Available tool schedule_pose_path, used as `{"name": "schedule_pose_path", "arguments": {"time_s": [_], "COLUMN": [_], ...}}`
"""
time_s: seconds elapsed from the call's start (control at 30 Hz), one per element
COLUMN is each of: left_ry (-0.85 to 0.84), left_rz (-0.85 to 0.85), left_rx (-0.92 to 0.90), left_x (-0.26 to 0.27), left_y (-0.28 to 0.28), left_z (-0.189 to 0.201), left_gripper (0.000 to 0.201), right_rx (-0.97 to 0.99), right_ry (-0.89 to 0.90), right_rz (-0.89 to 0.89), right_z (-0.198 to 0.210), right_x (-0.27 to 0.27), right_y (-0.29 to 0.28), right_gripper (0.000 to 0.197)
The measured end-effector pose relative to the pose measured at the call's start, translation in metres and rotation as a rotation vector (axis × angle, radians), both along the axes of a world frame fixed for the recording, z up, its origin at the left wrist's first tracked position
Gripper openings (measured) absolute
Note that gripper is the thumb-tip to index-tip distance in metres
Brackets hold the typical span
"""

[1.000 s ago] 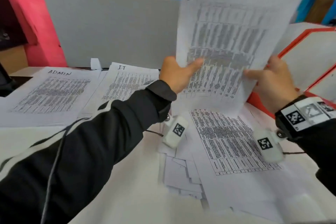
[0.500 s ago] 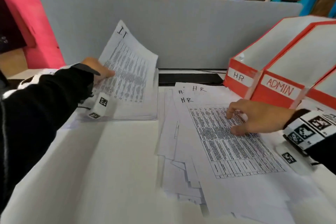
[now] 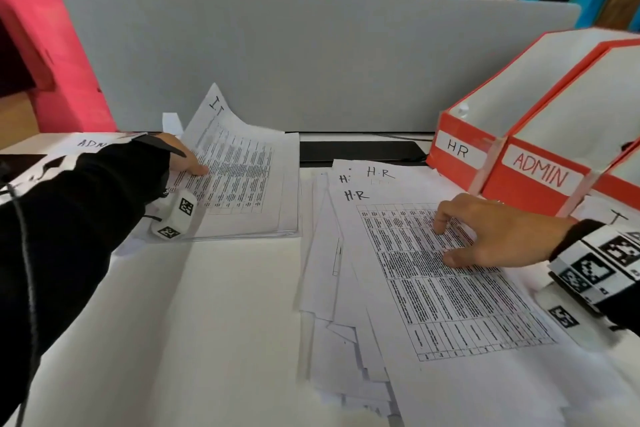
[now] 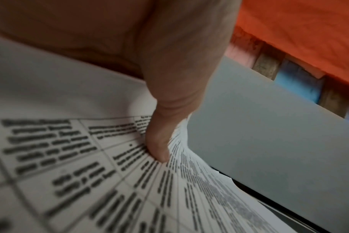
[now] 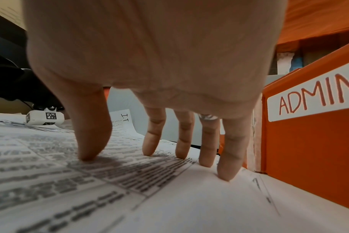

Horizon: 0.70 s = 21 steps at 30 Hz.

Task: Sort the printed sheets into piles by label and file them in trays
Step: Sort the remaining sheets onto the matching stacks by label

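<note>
My left hand [image 3: 180, 158] pinches the near left edge of the white printed sheet marked IT [image 3: 230, 163]: in the left wrist view the thumb [image 4: 159, 141] presses down on the printed table, though the fingers beneath the paper are hidden from me. That sheet lies over the squared-up IT pile of white sheets [image 3: 277, 218] at the left of the white desk [image 3: 207, 322], its far corner curled upward against the grey desk divider panel [image 3: 311, 55]. My right hand [image 3: 498, 236] is spread wide, holding nothing, its fingertips [image 5: 226, 175] and thumb resting on the top sheet of the loose fanned pile of white sheets marked HR [image 3: 433, 288], which lies directly under the palm. Just beside that hand stand the orange cardboard tray labelled HR [image 3: 460, 152] and the orange cardboard tray labelled ADMIN [image 3: 540, 173]. A white sheet marked ADMIN [image 3: 88, 143] peeks out beyond my left sleeve. Compared with half a second ago, the IT sheet has sunk lower onto its pile, with less of it lifted, and my left hand has come down with it; the right hand remains planted on the HR pile. A second ago both hands held that IT sheet up before the camera.
</note>
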<state>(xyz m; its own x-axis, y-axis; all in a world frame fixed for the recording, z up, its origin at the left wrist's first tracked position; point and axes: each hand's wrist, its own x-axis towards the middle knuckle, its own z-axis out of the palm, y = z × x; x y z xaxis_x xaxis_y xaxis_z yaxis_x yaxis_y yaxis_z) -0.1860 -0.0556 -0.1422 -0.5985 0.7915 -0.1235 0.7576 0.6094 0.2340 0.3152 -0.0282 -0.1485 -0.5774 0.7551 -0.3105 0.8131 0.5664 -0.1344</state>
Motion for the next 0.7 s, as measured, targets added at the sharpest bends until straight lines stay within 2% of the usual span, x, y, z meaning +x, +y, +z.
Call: {"name": "schedule_pose_path", "arguments": {"time_s": [0.17,0.27,0.37,0.47,0.57,0.6,0.63,0.67,0.7], "left_ry": [0.014,0.011,0.033,0.098,0.178,0.110,0.199,0.279,0.376], "left_rz": [-0.023,-0.061,-0.064,-0.025,0.072,0.047,0.037,0.088,0.127], "left_rx": [-0.012,-0.001,-0.016,-0.091,-0.043,-0.038,-0.137,0.008,0.088], "left_x": [0.004,0.006,0.018,0.029,0.034,0.036,0.039,0.051,0.058], "left_y": [0.001,0.003,0.003,0.003,0.010,0.017,0.016,0.016,0.013], "left_z": [-0.006,-0.006,-0.003,0.004,0.008,0.009,0.014,0.012,0.014], "left_gripper": [0.041,0.047,0.030,0.028,0.017,0.089,0.172,0.100,0.075], "right_rx": [0.004,0.001,0.008,0.018,0.004,0.004,0.016,0.047,0.091], "right_ry": [-0.004,-0.012,-0.029,-0.039,-0.102,-0.138,-0.175,-0.197,-0.192], "right_rz": [0.003,-0.012,-0.020,-0.020,-0.008,0.001,0.010,0.016,0.021], "right_z": [0.001,0.001,0.002,0.003,0.010,0.014,0.020,0.025,0.030], "right_x": [-0.001,-0.001,-0.003,-0.004,-0.008,-0.011,-0.015,-0.021,-0.030], "right_y": [-0.001,-0.003,-0.006,-0.007,-0.009,-0.009,-0.009,-0.008,-0.006], "right_gripper": [0.038,0.038,0.037,0.038,0.041,0.044,0.046,0.049,0.049]}}
